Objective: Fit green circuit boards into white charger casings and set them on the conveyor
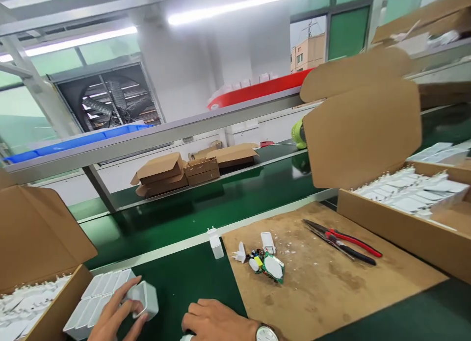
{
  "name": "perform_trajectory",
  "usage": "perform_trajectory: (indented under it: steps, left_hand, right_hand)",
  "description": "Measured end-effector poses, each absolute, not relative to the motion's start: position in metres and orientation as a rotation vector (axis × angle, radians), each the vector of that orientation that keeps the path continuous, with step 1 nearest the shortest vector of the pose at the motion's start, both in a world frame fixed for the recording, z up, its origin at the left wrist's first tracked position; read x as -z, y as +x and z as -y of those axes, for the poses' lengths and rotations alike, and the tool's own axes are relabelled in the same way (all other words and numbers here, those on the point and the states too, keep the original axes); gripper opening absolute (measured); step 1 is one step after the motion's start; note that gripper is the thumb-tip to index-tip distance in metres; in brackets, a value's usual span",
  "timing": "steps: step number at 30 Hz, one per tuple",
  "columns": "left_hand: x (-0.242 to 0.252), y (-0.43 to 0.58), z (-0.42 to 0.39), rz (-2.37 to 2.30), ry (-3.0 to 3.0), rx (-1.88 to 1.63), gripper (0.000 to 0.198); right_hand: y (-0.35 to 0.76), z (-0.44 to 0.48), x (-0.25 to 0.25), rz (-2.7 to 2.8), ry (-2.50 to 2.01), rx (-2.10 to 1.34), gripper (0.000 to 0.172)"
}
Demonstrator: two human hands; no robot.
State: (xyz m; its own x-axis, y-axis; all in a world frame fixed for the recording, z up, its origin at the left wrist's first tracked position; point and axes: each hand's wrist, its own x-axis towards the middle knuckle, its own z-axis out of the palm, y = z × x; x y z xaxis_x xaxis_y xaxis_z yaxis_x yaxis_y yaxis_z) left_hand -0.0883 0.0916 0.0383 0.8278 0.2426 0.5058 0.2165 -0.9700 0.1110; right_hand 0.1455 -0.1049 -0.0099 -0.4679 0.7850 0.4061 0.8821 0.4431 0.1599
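Green bench [191,282], factory line. Our left hand [114,316] grips a white casing [146,298] at its fingertips, beside stacked casings [99,301]; our right hand [213,321] lies flat, released, pliers [342,240] well beyond.

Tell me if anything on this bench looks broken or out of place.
Yes. A charger lies in pieces on the brown board: a bare green circuit board with loose white shell parts and a plug piece beside it, white crumbs scattered around. The left hand holds an intact white shell; the right hand rests flat.
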Motion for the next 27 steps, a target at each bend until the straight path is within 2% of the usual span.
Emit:
perform_trajectory:
  steps: [4, 8, 13, 27]
  left_hand:
    - [-0.036, -0.023, -0.063, -0.185, 2.765, -0.78, 0.023]
    - [-0.006, 0.011, -0.051, -0.109, 2.656, -0.823, 0.021]
    - [0.02, 0.009, -0.053, -0.066, 2.626, -0.88, 0.014]
    - [0.013, 0.0, -0.041, -0.203, 2.509, -0.813, 0.022]
  right_hand:
    - [0.152, 0.12, -0.016, 2.494, -1.56, 0.528, 0.033]
    - [0.161, 0.143, -0.037, 2.448, -1.677, 0.66, 0.021]
    - [0.165, 0.158, -0.033, 2.485, -1.686, 0.596, 0.026]
    - [0.162, 0.158, -0.027, 2.437, -1.757, 0.478, 0.02]
